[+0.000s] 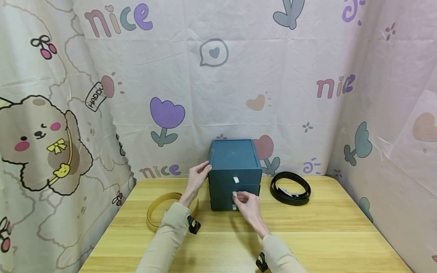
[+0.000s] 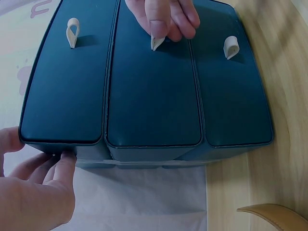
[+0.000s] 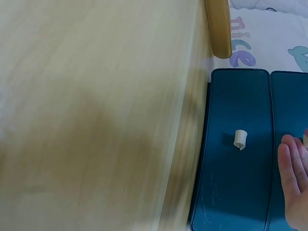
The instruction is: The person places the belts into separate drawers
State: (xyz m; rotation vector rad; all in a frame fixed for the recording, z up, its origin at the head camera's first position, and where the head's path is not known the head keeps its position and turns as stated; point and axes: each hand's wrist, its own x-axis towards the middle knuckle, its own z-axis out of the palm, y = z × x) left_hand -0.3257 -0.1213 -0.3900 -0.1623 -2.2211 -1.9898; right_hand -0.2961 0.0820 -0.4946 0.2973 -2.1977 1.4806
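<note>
Right now, a blue box (image 1: 227,176) with three drawers sits on the wooden bench (image 1: 317,235), close to the back cloth. The drawers are stacked up, and each has a little white loop on its front: a top loop (image 2: 72,31), a middle loop (image 2: 156,44) and a bottom loop (image 3: 240,139). The right grip (image 1: 250,207), a bare hand, pinches the middle loop between thumb and fingers. The left grip (image 1: 196,180), also a bare hand, holds the box by its top left edge, with bent fingers against the side. It is hard to tell if the middle drawer (image 2: 153,96) sticks out a bit, because the hand hides some of it.

To the left of the box, a yellow belt (image 1: 150,210) lies in a loop, partly behind the left arm. To the right, a black belt (image 1: 291,200) lies in a coil, with a white tag (image 1: 286,192) inside it. Both arms have beige sleeves (image 1: 167,235), and a small black thing (image 1: 193,224) shows at each wrist. All around hangs a pale cloth (image 1: 218,83) with flowers, hearts, the word "nice" and, on the left, a bear (image 1: 44,144).
</note>
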